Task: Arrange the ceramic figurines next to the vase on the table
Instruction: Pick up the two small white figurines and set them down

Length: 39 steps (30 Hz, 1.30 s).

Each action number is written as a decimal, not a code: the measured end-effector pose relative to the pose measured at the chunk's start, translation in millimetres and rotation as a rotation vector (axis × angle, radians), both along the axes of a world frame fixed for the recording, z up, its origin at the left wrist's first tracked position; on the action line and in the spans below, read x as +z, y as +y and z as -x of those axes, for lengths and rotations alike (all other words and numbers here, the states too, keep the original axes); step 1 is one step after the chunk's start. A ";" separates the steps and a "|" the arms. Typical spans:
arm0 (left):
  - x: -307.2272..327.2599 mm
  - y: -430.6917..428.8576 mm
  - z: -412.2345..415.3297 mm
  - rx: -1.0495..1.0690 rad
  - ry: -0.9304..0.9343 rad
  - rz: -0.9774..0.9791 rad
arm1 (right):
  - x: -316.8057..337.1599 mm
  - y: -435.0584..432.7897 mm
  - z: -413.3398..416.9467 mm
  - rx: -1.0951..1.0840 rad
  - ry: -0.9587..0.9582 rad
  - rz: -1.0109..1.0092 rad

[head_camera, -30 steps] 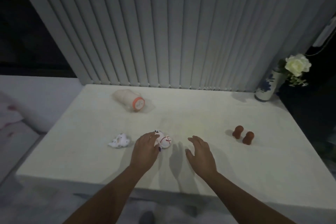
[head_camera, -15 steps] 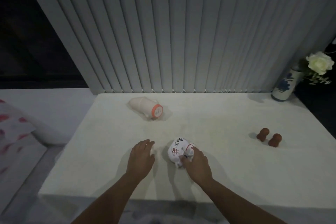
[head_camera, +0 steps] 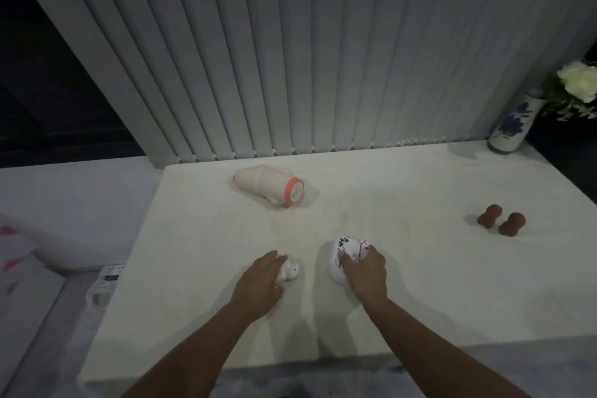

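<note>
My right hand (head_camera: 366, 271) grips a round white figurine with black and red marks (head_camera: 342, 250) near the table's front middle. My left hand (head_camera: 260, 279) closes over a small white figurine (head_camera: 289, 271) just to its left. A larger cream figurine with an orange ring (head_camera: 269, 186) lies on its side further back. Two small brown figurines (head_camera: 500, 220) stand at the right. The blue-and-white vase (head_camera: 512, 121) with a white rose (head_camera: 580, 81) stands at the table's far right corner.
The white table (head_camera: 387, 317) backs onto vertical blinds (head_camera: 290, 58). A white power strip and cable (head_camera: 108, 281) lie on the floor to the left. A white ledge (head_camera: 64, 203) runs along the left.
My left hand, which lay flat on the table, has closed over the small white figurine. My right hand keeps its hold on the round marked figurine. The view shifted left.
</note>
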State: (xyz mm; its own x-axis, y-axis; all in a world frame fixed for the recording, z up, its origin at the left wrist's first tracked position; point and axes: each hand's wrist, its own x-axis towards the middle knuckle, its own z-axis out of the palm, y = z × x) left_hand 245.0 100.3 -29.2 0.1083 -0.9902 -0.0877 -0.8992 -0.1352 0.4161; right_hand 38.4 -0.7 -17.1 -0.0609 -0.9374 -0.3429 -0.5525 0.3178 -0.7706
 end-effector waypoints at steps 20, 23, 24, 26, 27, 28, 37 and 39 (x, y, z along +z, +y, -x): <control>-4.8 -27.8 -9.4 -0.070 -0.257 -0.087 | -2.2 -2.4 -23.0 0.008 -0.091 -0.012; -7.0 -28.4 -8.6 -0.019 -0.203 -0.084 | -0.1 -0.1 -26.7 0.071 -0.057 0.019; -7.2 -28.8 -8.7 0.002 -0.182 -0.081 | 0.6 1.2 -28.1 0.093 -0.033 0.035; -5.1 -29.3 -9.5 0.047 -0.131 -0.084 | 2.6 3.9 -30.4 0.141 0.039 0.070; -4.5 -29.5 -10.2 0.066 -0.104 -0.087 | 4.0 5.2 -31.3 0.170 0.088 0.090; -4.3 -29.7 -11.4 0.083 -0.075 -0.085 | 5.4 6.3 -31.9 0.205 0.141 0.119; -1.5 -30.6 -12.5 0.153 0.207 -0.030 | 9.8 10.2 -22.3 0.521 0.553 0.362; -3.5 -29.5 -13.0 0.156 0.217 -0.011 | 7.5 12.0 -20.9 0.548 0.582 0.387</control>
State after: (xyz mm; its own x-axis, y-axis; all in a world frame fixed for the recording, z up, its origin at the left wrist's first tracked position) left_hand 257.9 70.8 -32.7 0.2367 -0.9620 -0.1363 -0.7571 -0.2705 0.5947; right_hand 59.3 11.3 -9.6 0.3649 -0.9297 -0.0507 -0.8883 -0.3313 -0.3182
